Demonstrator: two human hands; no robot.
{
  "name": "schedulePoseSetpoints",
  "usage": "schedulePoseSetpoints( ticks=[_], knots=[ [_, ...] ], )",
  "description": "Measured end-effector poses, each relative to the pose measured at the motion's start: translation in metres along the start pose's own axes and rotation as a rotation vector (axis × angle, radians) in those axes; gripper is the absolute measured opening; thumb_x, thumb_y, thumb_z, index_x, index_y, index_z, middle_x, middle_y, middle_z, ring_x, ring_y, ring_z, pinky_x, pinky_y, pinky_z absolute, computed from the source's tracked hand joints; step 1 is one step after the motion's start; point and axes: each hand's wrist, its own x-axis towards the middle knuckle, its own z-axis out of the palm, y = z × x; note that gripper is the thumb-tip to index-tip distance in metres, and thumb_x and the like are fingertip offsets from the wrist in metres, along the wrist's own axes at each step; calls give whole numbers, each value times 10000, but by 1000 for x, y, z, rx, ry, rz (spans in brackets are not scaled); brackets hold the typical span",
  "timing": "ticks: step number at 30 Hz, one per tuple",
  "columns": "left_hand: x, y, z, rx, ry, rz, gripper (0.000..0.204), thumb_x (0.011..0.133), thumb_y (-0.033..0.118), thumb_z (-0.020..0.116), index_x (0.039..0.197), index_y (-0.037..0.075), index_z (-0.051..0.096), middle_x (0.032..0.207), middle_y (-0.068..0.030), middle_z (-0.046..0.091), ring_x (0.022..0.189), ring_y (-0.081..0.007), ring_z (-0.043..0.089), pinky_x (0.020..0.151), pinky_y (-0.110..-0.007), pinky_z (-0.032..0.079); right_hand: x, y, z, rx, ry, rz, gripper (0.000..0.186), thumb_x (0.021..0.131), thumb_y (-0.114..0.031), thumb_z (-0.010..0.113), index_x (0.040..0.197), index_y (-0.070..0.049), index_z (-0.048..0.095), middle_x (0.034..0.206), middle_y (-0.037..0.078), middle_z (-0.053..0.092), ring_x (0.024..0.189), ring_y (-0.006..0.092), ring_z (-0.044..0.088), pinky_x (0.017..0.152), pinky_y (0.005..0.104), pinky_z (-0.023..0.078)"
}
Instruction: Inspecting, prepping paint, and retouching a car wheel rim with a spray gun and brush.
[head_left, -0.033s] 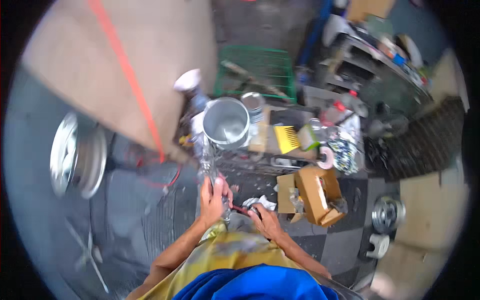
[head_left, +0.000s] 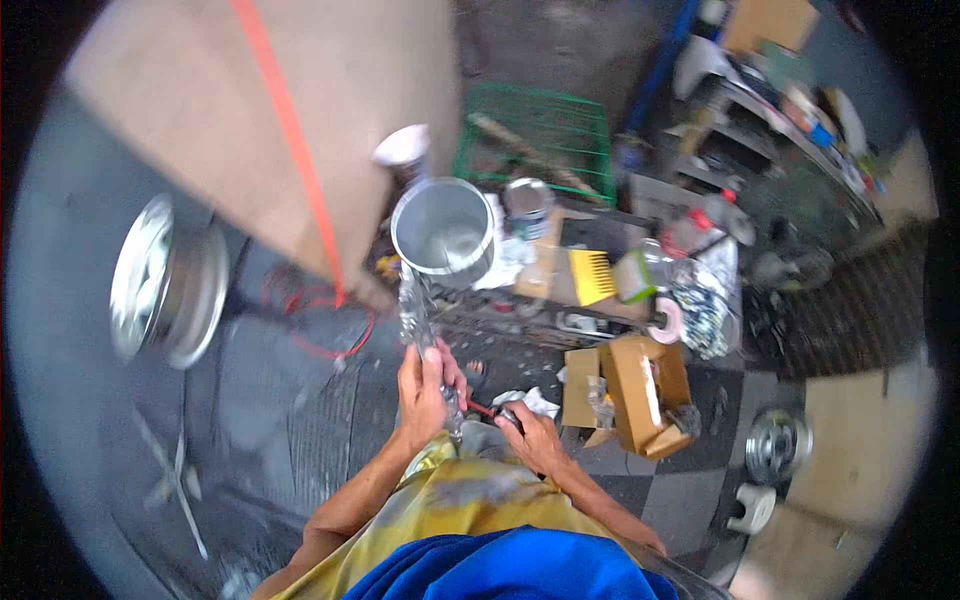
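My left hand (head_left: 425, 395) is closed around a long, shiny, clear or silvery piece (head_left: 415, 312) in front of my body. That piece runs up toward a grey bucket (head_left: 443, 228) on the bench; blur hides its exact kind. In my right hand (head_left: 532, 438) is a tool with a dark handle and a thin red shaft (head_left: 480, 408), like a screwdriver. The shaft points left, toward the lower part of the shiny piece beside my left fingers. Whether its tip touches the piece is hidden. White crumpled paper (head_left: 535, 402) lies just beyond my right hand.
On the bench stand a metal can (head_left: 528, 205), a yellow comb-like spreader (head_left: 592, 277) and a pink tape roll (head_left: 665, 320). An open cardboard box (head_left: 645, 395) sits at right. Wheel rims (head_left: 168, 282) stand left and right. A red hose (head_left: 350, 345) curls on the floor.
The whole scene has shifted slightly right in the view, its upper part most. Both hands keep their grips, and the shaft stays between them.
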Motion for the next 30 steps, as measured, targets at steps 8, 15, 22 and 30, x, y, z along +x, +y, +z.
schedulePoseSetpoints(
  ticks=[8,15,22,30],
  knots=[
    [-81,97,-95,-82,704,331,572,1045,618,331,1005,64,465,686,-19,414,481,-161,502,389,-306,452,14,-86,79,146,-414,-531,333,968,-285,659,1122,3,588,688,171,608,616,320,627,586,402,481],
    [-167,121,-161,-241,1048,578,569,1033,632,357,1009,73,455,680,-11,397,487,-152,494,386,-315,466,-14,-154,156,222,-766,-584,354,992,-334,625,1118,-5,598,807,161,687,677,208,666,621,347,510],
    [-266,131,-247,-302,1156,611,595,1015,661,359,1019,75,459,677,4,389,503,-129,504,386,-299,485,-57,-227,234,286,-992,-528,266,1000,-276,609,1062,-18,616,728,25,644,620,62,585,531,277,481],
    [-389,147,-294,-404,1374,745,569,1030,640,337,1037,84,457,707,-8,398,513,-141,514,402,-314,492,-119,-269,314,509,-1481,-143,281,1032,-279,591,1068,-5,640,696,-43,521,575,28,431,503,220,332]
  ],
)
